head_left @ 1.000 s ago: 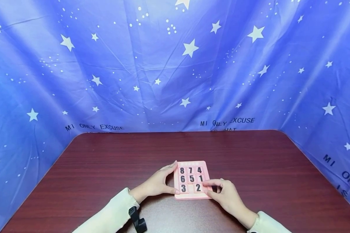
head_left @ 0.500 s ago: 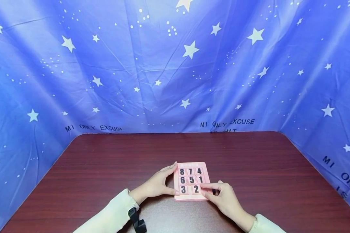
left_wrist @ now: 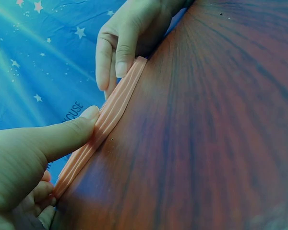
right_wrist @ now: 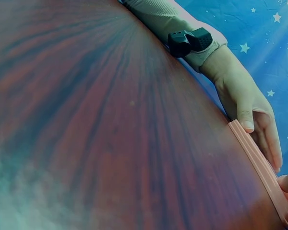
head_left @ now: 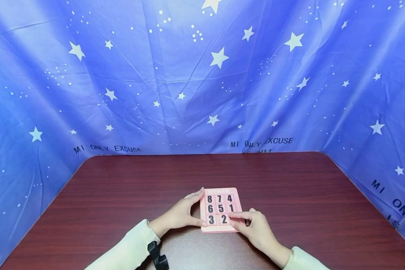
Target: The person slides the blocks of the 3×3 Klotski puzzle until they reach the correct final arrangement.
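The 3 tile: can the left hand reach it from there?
Probably yes: the left hand holds the pink board, thumb right beside the 3 tile, and nothing seems between them. The right hand is over at the 2 tile.

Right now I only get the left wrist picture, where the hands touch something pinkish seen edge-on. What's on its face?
Observer: In the head view, the pink board carries number tiles with big black digits.
Visitor: Which digit is being touched?
Observer: The right hand's index finger and thumb are at the right edge of the 2 tile.
Visitor: Anything on the other wrist?
Observer: Yes, the right wrist view shows a black device at the left sleeve.
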Demonstrator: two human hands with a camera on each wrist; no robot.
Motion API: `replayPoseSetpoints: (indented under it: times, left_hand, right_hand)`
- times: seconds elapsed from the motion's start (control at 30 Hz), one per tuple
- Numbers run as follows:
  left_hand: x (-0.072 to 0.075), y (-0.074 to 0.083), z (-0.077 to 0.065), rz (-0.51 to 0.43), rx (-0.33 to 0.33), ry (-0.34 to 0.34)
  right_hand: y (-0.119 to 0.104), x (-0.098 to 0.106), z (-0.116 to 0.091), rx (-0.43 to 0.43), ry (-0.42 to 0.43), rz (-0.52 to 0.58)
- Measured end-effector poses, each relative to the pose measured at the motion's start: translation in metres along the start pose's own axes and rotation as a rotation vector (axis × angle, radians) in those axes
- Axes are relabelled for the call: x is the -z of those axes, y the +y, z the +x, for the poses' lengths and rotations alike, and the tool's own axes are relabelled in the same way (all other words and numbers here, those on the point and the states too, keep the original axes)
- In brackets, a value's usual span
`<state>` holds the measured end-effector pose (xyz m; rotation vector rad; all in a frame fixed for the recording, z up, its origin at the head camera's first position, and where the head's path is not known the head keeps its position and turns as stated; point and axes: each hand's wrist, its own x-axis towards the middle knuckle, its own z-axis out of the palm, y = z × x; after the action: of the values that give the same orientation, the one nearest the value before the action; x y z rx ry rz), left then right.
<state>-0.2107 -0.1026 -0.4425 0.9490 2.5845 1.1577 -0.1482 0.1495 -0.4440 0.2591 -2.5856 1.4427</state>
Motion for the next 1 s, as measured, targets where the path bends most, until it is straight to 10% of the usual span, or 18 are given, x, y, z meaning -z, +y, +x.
replayPoseSetpoints:
  times: [1.0]
  left_hand:
    - [-0.0016, -0.0004, 0.0007, 0.0, 0.002, 0.007]
  right_hand:
    - [0.0031, -0.0072, 0.0005, 0.022, 0.022, -0.012]
